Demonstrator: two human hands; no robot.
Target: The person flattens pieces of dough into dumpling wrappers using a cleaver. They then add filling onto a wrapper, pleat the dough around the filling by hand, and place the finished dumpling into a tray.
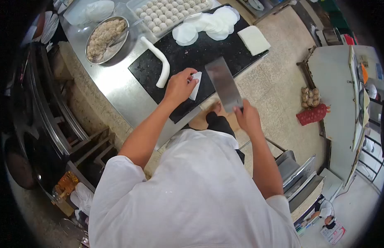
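My right hand (248, 117) is closed round the handle of a cleaver (224, 84). Its broad blade is held up at the near right edge of the black board (183, 58). Over the board, my left hand (181, 87) pinches a thin white piece (195, 85) with a pointed shape; whether it is dough or cloth I cannot tell. Left of that hand lies a curved roll of white dough (160, 61). Flat round wrappers (216, 24) overlap at the board's far side, and a square white stack (253, 40) rests at its right corner.
A metal bowl of pale filling (106, 40) with a utensil in it stands on the steel table (117, 82). Behind the board is a tray (209, 5) of many round dumplings. A red net sack (313, 114) lies to the right, and a dark stove (47, 99) is at left.
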